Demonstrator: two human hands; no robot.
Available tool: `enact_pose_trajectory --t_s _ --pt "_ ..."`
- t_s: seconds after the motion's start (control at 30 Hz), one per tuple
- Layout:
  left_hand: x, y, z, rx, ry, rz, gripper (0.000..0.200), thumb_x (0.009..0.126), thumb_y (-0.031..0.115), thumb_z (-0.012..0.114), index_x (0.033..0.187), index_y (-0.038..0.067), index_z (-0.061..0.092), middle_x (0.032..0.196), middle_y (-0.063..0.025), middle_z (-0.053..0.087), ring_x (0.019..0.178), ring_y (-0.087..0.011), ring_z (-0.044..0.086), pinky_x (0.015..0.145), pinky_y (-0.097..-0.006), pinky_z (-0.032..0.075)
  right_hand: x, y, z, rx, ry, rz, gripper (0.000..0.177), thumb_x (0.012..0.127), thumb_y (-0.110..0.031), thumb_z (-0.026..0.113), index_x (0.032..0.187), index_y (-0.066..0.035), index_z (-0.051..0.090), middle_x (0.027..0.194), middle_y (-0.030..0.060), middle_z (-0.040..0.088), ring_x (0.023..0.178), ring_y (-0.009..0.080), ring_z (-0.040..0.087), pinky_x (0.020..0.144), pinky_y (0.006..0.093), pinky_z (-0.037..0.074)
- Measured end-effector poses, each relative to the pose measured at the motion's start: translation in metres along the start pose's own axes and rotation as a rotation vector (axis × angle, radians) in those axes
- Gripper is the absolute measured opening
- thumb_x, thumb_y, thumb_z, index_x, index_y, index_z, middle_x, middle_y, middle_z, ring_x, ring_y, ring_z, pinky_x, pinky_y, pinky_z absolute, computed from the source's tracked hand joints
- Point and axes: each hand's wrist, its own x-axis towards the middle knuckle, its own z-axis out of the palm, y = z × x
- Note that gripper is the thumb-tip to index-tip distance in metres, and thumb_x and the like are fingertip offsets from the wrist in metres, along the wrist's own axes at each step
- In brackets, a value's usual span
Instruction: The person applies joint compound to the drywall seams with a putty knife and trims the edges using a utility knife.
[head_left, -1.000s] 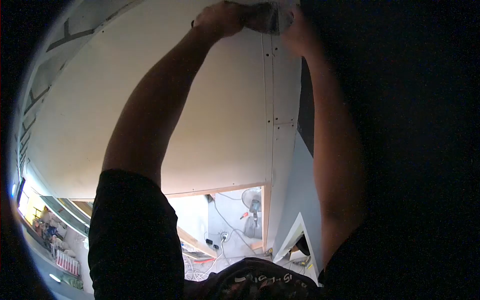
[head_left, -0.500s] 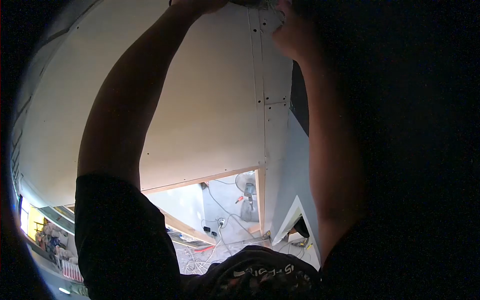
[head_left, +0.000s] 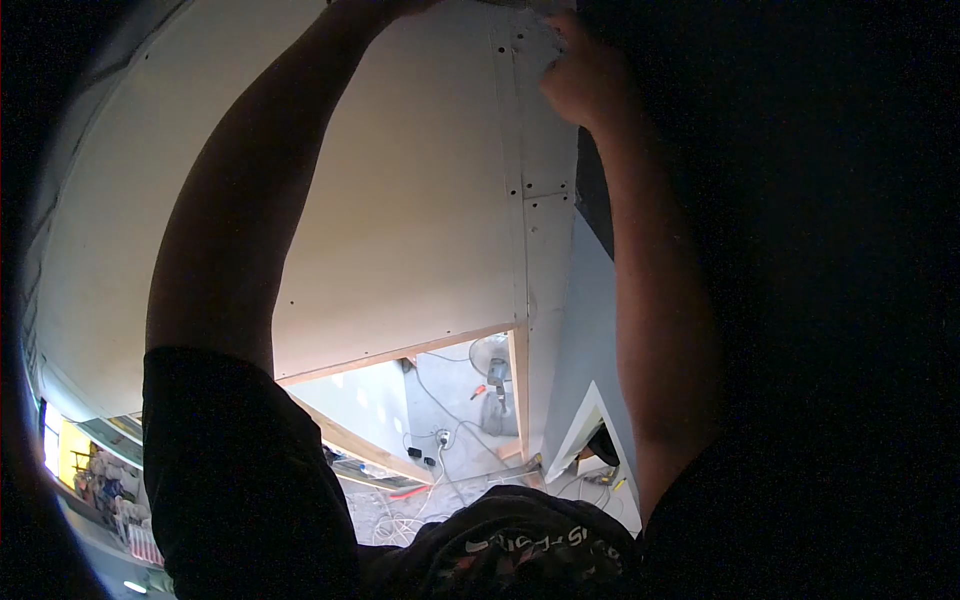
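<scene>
Both my arms reach up along a large pale wall board [head_left: 410,210] with dark screw heads and a seam down its right part. My left hand [head_left: 408,6] is at the top edge, mostly cut off, so its fingers are hidden. Lower and to the right, my right hand [head_left: 588,85] is closed beside the seam, its fingers curled and partly in shadow. What it holds, if anything, I cannot make out. A sliver of a dark object [head_left: 515,3] shows at the top edge between the hands, too cut off to name.
Below the board is a wood-framed opening [head_left: 519,395]. Through it show a standing fan [head_left: 490,358], cables and a white power socket [head_left: 443,438] on the floor. A white triangular frame [head_left: 580,425] stands at right; shelves with goods [head_left: 110,480] are at lower left.
The view has shifted slightly, so the board's seam sits a little further left and higher. My left hand and the dark object between the hands are more cut off at the top.
</scene>
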Motion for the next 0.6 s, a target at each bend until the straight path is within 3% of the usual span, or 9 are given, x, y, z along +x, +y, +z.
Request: enact_pose_trajectory --t_s 0.07,0.1,0.17,0.2,0.23,0.3,0.37,0.43,0.6 --pt "0.008 -0.008 0.007 0.046 0.081 0.246 0.039 0.094 0.043 0.060 0.127 0.024 0.067 0.122 -0.0128 0.068 0.114 -0.0338 0.064 0.094 -0.0486 0.053 0.001 -0.001 0.005 -0.084 0.082 -0.009 0.059 0.084 -0.005 0.059 0.141 -0.012 0.047 0.131 0.0240 0.060 0.119 0.0406 0.061 0.100 0.0486 0.050" --pt "0.008 -0.004 0.005 0.049 0.090 0.259 0.039 0.094 0.043 0.060 0.127 0.024 0.067 0.122 -0.0128 0.068 0.114 -0.0338 0.064 0.094 -0.0486 0.053 0.001 -0.001 0.002 -0.083 0.097 -0.005 0.059 0.084 -0.005 0.059 0.141 -0.012 0.047 0.131 0.0240 0.060 0.119 0.0406 0.061 0.100 0.0486 0.050" --pt "0.000 0.003 0.002 -0.041 0.017 0.069 0.036 0.095 0.041 0.057 0.125 0.025 0.068 0.121 -0.0122 0.069 0.113 -0.0323 0.065 0.095 -0.0467 0.053 0.000 -0.001 -0.005 -0.072 0.016 0.040 0.061 0.082 -0.005 0.060 0.141 -0.015 0.047 0.128 0.0254 0.062 0.117 0.0397 0.062 0.097 0.0481 0.052" --pt "0.010 -0.012 0.021 -0.053 0.135 0.231 0.036 0.096 0.039 0.056 0.128 0.027 0.066 0.118 -0.0126 0.070 0.111 -0.0348 0.066 0.094 -0.0490 0.054 0.000 0.001 -0.003 -0.071 0.027 0.039 0.061 0.082 -0.005 0.060 0.141 -0.015 0.047 0.128 0.0254 0.062 0.117 0.0397 0.062 0.097 0.0481 0.052" --pt "0.008 -0.017 0.034 -0.048 0.144 0.236 0.036 0.096 0.039 0.056 0.128 0.027 0.066 0.118 -0.0126 0.070 0.111 -0.0348 0.066 0.094 -0.0490 0.054 0.000 0.005 0.001 -0.040 0.036 0.028 0.060 0.083 -0.005 0.060 0.141 -0.016 0.048 0.125 0.0253 0.063 0.115 0.0401 0.063 0.095 0.0486 0.053" --pt "0.005 -0.021 0.058 0.077 -0.049 0.084 0.042 0.097 0.041 0.052 0.131 0.018 0.062 0.124 -0.0157 0.066 0.115 -0.0388 0.063 0.098 -0.0521 0.052 0.001 0.009 0.006 -0.002 0.056 0.010 0.059 0.083 -0.006 0.060 0.140 -0.017 0.048 0.123 0.0253 0.064 0.113 0.0404 0.063 0.092 0.0491 0.054" --pt "-0.016 -0.033 0.091 0.059 0.004 0.127 0.039 0.098 0.048 0.051 0.127 0.025 0.063 0.122 -0.0134 0.067 0.112 -0.0401 0.064 0.095 -0.0522 0.053 0.002 0.009 0.007 -0.078 0.053 0.022 0.056 0.084 -0.006 0.061 0.138 -0.016 0.049 0.116 0.0245 0.066 0.107 0.0415 0.066 0.087 0.0487 0.056" --pt "-0.066 -0.011 0.071 0.023 0.002 0.116 0.031 0.099 0.045 0.051 0.122 0.029 0.064 0.118 -0.0095 0.067 0.105 -0.0387 0.066 0.089 -0.0518 0.055 0.001 0.006 0.001 -0.022 0.040 0.019 0.055 0.084 -0.006 0.062 0.137 -0.016 0.049 0.113 0.0239 0.068 0.104 0.0420 0.067 0.086 0.0487 0.056" --pt "-0.074 -0.025 0.093 0.024 0.032 0.217 0.034 0.098 0.042 0.052 0.130 0.034 0.058 0.111 -0.0067 0.066 0.098 -0.0344 0.068 0.084 -0.0521 0.057 -0.010 -0.005 -0.006 0.101 0.050 0.031 0.057 0.084 -0.005 0.062 0.138 -0.015 0.047 0.110 0.0236 0.069 0.100 0.0423 0.068 0.085 0.0482 0.056"
